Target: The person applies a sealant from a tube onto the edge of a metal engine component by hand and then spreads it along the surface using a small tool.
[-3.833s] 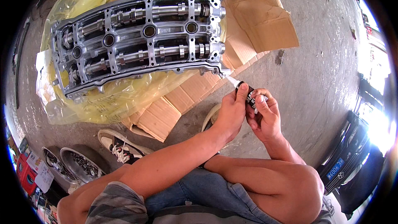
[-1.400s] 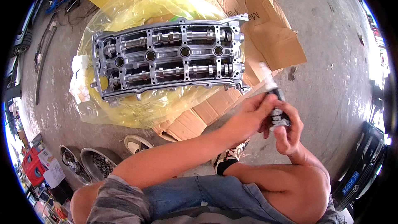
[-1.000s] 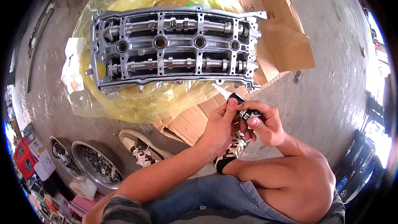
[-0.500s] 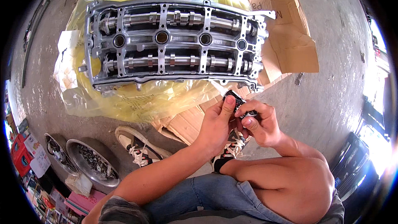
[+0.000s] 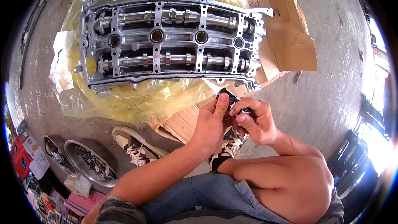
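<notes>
Both my hands are closed around a black sealant tube (image 5: 233,101) with a pale tapered nozzle. My left hand (image 5: 212,121) grips the tube near its nozzle end, thumb laid along it. At the tube's rear end, my right hand (image 5: 258,121) pinches it between thumb and fingers. The nozzle tip is at the near edge of a silver metal cylinder head (image 5: 137,40); I cannot tell whether it touches. Two camshafts (image 5: 176,59) run lengthwise inside the cylinder head, and a dark bead follows part of its rim.
Yellow plastic sheeting (image 5: 99,104) and flattened cardboard (image 5: 286,37) lie under the cylinder head. At the left stand two metal bowls, the larger bowl (image 5: 74,147) filled with small metal parts. My shoes (image 5: 139,145) are close below the sheeting. A dark case (image 5: 350,157) stands at the right.
My hands and the tube have shifted slightly left along the cylinder head's near edge. The whole scene has also slid a little left in the view. Both hands keep their hold.
</notes>
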